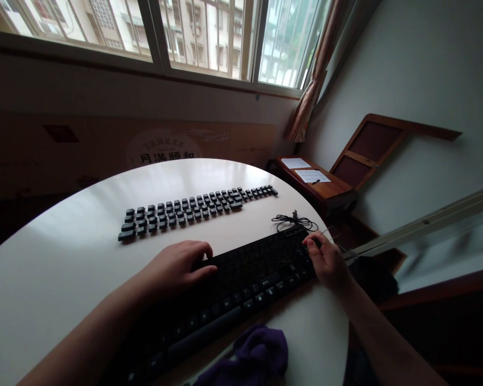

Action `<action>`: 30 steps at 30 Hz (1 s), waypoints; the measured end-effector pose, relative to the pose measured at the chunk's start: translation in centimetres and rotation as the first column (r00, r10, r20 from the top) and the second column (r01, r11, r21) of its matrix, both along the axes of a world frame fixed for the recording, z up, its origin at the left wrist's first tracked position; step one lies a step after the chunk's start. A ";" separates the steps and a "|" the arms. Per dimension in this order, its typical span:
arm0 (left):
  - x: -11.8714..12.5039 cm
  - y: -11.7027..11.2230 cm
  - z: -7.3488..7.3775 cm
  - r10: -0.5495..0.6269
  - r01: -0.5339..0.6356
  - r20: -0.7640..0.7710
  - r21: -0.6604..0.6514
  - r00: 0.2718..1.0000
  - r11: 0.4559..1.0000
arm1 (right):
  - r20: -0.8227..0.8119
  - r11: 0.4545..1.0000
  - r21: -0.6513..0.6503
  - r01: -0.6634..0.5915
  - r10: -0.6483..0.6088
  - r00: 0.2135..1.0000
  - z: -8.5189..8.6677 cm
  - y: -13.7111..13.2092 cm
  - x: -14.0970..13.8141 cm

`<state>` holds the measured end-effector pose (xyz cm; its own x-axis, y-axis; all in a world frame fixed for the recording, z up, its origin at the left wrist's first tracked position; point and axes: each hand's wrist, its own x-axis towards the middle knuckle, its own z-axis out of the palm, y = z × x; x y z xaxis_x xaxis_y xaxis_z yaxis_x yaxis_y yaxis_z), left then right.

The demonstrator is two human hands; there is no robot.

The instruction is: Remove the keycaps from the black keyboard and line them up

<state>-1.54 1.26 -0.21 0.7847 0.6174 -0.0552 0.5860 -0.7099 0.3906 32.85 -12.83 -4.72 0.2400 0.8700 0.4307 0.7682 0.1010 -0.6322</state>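
A black keyboard (241,262) lies slantwise on the white round table, its upper rows bare of keycaps and its lower rows still capped. My left hand (185,261) grips its far edge, thumb on top and fingers bent over the rim. At the keyboard's right end, my right hand (326,260) is closed in a pinch on a wire keycap puller (330,231); thin wires stick out past the fingers, and its handle is mostly hidden. Beyond the keyboard, removed black keycaps (185,210) stand in neat rows.
A coiled black cable (293,219) lies behind the keyboard's right end. Near me a purple cloth (260,351) sits on the white table (64,252). To the right, papers (312,176) and a pen rest on a wooden chair (338,187). Windows (205,37) are ahead.
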 end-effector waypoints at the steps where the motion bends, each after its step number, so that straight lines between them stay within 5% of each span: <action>1: 0.0 0.0 0.0 0.003 -0.003 0.001 -0.002 1.000 1.000 | 0.010 1.000 0.015 -0.002 0.002 1.000 0.1 0.0 -0.1; 5: 0.1 -0.1 0.2 0.012 -0.012 0.001 -0.005 1.000 1.000 | -0.123 0.999 0.043 0.029 -0.023 0.992 -0.4 0.1 0.0; 8: 0.1 -0.2 0.3 0.009 -0.009 -0.002 -0.005 1.000 1.000 | -0.396 0.992 0.083 0.090 -0.050 0.917 -1.1 0.5 0.4; 11: 0.1 -0.1 0.2 0.011 -0.011 -0.006 -0.005 1.000 1.000 | -0.492 0.987 0.109 0.117 -0.049 0.869 -1.6 0.8 0.8; 17: -0.2 0.1 -0.1 0.004 -0.004 0.001 0.002 1.000 1.000 | -0.463 0.993 0.079 0.086 -0.040 0.886 -1.6 0.7 0.7; 30: 0.0 0.0 0.0 0.008 -0.008 0.004 -0.005 1.000 1.000 | -0.049 0.991 0.066 0.119 -0.116 0.992 -0.2 0.6 -0.2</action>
